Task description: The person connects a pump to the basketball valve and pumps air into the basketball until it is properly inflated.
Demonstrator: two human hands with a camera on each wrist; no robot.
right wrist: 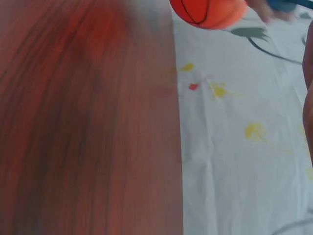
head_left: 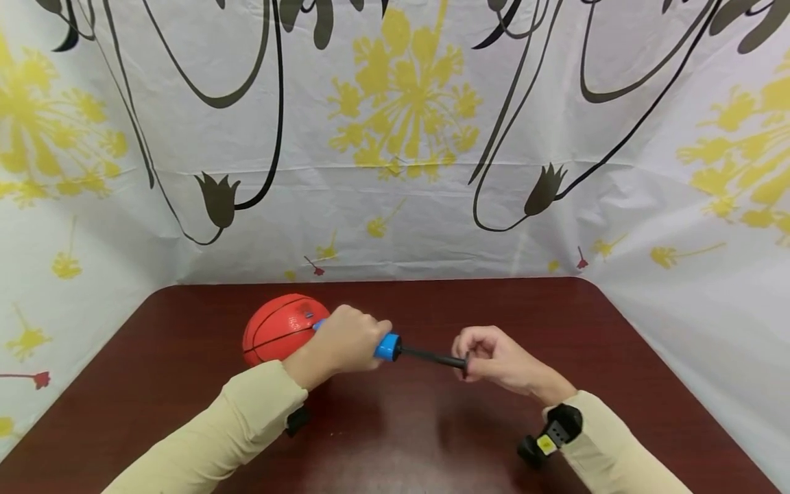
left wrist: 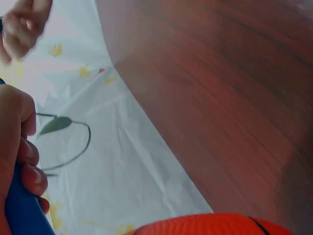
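Note:
A small red-orange basketball [head_left: 271,331] with black seams sits on the left part of the table. My left hand [head_left: 347,341] grips the blue barrel of a hand pump [head_left: 387,347], whose far end meets the side of the ball. From the barrel a black rod runs out to the right. My right hand [head_left: 501,358] holds the black handle at the rod's end with thumb and curled fingers. In the left wrist view, fingers [left wrist: 30,152] wrap the blue barrel, and the ball [left wrist: 210,226] shows along the bottom edge.
The dark red-brown wooden table [head_left: 395,425] has rounded far corners. A white sheet [head_left: 395,226] with yellow, grey and red flower prints hangs behind it and along both sides. Each wrist carries a black strapped device, the right one [head_left: 563,425] with a yellow patch.

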